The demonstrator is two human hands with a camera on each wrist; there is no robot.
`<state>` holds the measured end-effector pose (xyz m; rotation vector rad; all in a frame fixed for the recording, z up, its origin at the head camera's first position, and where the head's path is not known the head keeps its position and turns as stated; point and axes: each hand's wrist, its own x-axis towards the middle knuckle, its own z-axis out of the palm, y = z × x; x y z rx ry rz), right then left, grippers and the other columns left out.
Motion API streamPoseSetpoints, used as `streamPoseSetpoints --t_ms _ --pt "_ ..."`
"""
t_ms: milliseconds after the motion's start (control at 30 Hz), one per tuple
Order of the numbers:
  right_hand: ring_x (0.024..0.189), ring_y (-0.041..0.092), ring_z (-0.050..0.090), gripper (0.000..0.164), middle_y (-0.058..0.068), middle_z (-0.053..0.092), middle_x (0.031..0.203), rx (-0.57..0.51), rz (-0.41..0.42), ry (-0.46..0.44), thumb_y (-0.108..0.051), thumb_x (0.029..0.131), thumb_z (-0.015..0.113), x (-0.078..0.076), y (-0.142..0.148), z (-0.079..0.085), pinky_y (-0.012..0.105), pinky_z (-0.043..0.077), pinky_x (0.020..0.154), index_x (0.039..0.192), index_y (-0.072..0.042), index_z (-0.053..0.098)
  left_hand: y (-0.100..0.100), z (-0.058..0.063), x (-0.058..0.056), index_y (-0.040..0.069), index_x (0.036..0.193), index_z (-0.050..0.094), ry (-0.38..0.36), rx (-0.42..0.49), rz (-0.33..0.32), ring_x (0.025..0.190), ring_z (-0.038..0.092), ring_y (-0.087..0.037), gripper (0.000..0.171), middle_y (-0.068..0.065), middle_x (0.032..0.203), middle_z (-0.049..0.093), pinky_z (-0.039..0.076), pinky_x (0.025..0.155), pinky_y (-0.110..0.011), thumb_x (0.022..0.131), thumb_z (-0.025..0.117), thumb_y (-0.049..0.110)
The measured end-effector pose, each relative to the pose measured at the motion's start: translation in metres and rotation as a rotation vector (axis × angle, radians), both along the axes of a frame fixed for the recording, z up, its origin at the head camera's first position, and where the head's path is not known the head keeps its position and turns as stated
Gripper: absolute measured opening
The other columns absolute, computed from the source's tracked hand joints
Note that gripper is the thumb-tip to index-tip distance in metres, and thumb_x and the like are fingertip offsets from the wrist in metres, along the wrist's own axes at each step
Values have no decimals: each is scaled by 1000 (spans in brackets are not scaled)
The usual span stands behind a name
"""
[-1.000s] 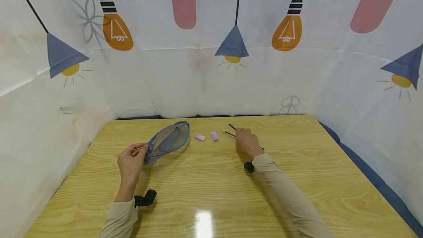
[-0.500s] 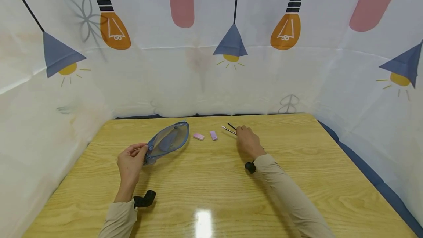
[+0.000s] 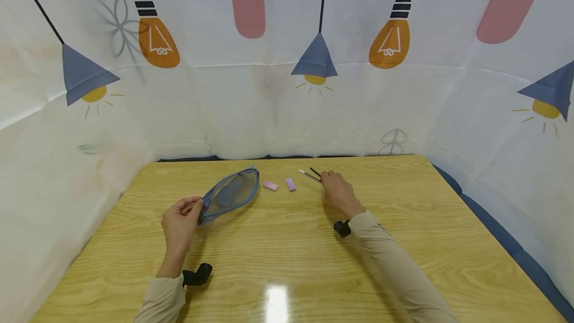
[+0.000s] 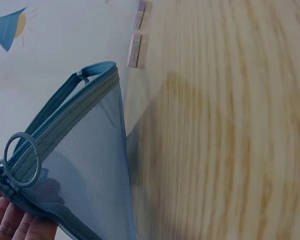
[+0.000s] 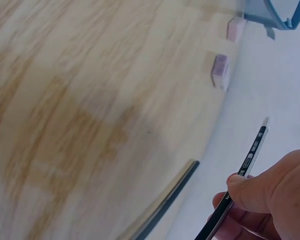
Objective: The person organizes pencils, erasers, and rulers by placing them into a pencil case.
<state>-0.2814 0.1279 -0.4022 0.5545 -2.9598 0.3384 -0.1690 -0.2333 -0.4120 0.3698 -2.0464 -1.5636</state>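
A blue mesh zip pouch (image 3: 235, 191) is held up by its near end in my left hand (image 3: 178, 221), thumb against fingers. In the left wrist view its zipper runs along the top edge, with a round pull ring (image 4: 21, 160) near the fingers. My right hand (image 3: 339, 194) pinches a black pencil (image 5: 251, 156) with white lettering and a pale end. A second dark pencil (image 5: 165, 202) lies on the table beside that hand. Between the pouch and the right hand lie a pink eraser (image 3: 270, 186) and a lilac eraser (image 3: 290, 185).
The wooden table (image 3: 264, 248) ends at a white cloth backdrop (image 3: 278, 113) printed with lamps. Black cameras are strapped to both wrists, the left one (image 3: 197, 274) and the right one (image 3: 342, 229).
The pencil in the right hand has shifted, its far end now standing slightly farther up and left. The pouch has tilted a little in the left hand. The erasers stay put.
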Motion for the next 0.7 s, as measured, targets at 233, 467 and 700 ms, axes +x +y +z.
streamPoseSetpoints --t_ms 233,467,700 --pt "94 31 57 10 14 57 101 -23 -1 -46 -3 99 54 1 3 6 41 52 71 108 -2 57 -3 -3 -2 -1 97 73 21 -36 -7 69 64 -1 14 -8 85 72 47 53 -16 90 70 10" --pt "94 33 57 12 16 58 100 -55 39 -24 -1 96 59 -1 9 4 42 51 77 107 1 57 -3 -1 -1 0 98 73 23 -119 -2 69 63 3 16 -13 89 72 47 53 -16 91 69 14" --pt "89 32 58 13 15 58 95 -79 107 48 2 93 62 1 13 4 41 51 76 106 3 58 -3 0 -1 0 98 74 26 -139 4 69 62 5 15 -14 88 72 47 54 -15 90 70 12"
